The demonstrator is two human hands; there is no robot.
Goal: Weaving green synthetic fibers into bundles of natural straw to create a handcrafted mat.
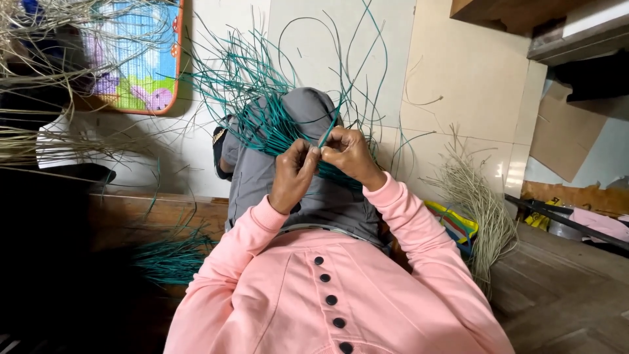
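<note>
I observe a weaving step in hand: the teal woven piece [275, 124] rests on the grey-clad knee [308, 111], loose strands fanning up beyond the fingers. The left hand [293, 174] and right hand [350, 154] meet, fingertips pressed together pinching one teal strand [325, 136]; in my judgement, tucking it calls for steady tension.

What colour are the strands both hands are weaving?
Teal green strands, pinched by left hand and right hand; head view.
</note>
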